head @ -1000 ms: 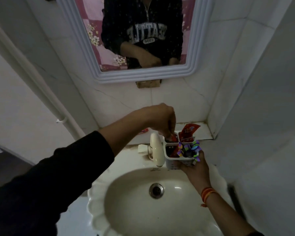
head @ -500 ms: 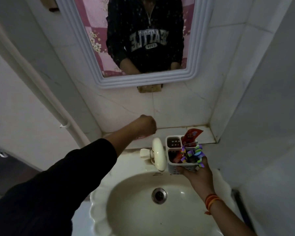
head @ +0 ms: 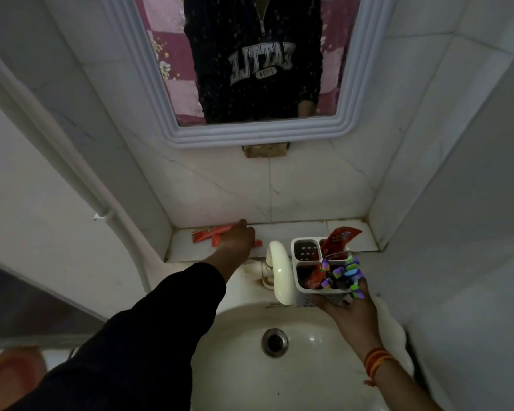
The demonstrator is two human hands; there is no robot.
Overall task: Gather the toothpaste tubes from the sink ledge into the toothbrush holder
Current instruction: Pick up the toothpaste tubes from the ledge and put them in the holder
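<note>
Left hand (head: pixel 238 240) rests on red toothpaste tubes (head: pixel 211 233) on ledge (head: pixel 285 232); finger closure cannot tell. Tubes' long axis 9-to-3, extending toward 9 from hand. Right hand (head: pixel 343 307) clasps toothbrush holder (head: pixel 321 274), 3 o'clock of left.

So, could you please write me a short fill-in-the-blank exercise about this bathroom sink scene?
1. The left hand reaches for the red toothpaste tubes lying on the sink ____.
2. The right hand holds the white toothbrush holder beside the ____.
3. The holder's rear-left compartment is ____.
4. Above the ledge hangs a ____ in a pale frame.

Missing words: ledge; tap; empty; mirror
</note>
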